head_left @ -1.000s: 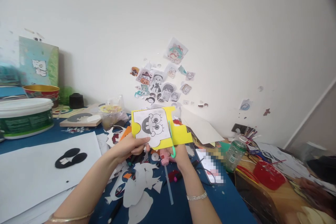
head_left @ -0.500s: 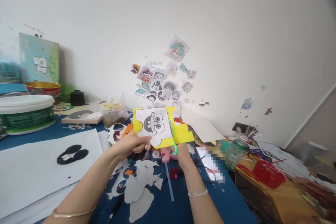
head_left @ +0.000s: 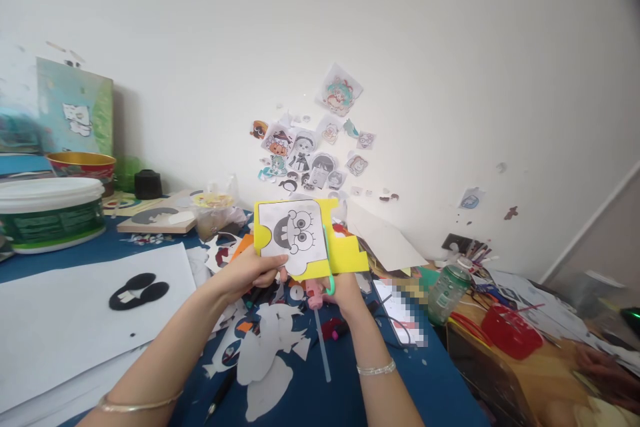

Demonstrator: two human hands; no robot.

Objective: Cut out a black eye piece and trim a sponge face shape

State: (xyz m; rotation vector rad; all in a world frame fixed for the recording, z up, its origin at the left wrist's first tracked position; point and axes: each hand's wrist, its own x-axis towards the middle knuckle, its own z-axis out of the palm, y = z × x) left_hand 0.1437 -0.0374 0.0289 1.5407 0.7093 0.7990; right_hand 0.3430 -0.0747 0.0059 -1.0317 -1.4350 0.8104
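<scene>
My left hand (head_left: pixel 260 268) pinches the lower left edge of a sheet of yellow paper (head_left: pixel 350 255). On it lies a white paper cutout (head_left: pixel 275 213) of a smiling cartoon face, turned on its side. My right hand (head_left: pixel 344 288) is closed round mint-green scissors (head_left: pixel 329 260), set along the cutout's right edge; much of the scissors and most of the fingers are hidden by the paper. Just below the paper, a pink glue gun (head_left: pixel 315 295) with a clear glue stick (head_left: pixel 324 350) is near my right hand.
White paper scraps (head_left: pixel 270 340) and a black craft knife (head_left: pixel 223 390) lie on the blue table. To the left are a white sheet (head_left: pixel 50 320) and a lidded tub (head_left: pixel 50 217). A phone (head_left: pixel 397 313), bottle (head_left: pixel 450 290) and red bowl (head_left: pixel 513 330) stand right, where another person's hand (head_left: pixel 607 370) shows.
The yellow paper has risen and shifted very slightly in my hands, with the scissors still at the cutout's right edge. At the far right the other person's hand has moved.
</scene>
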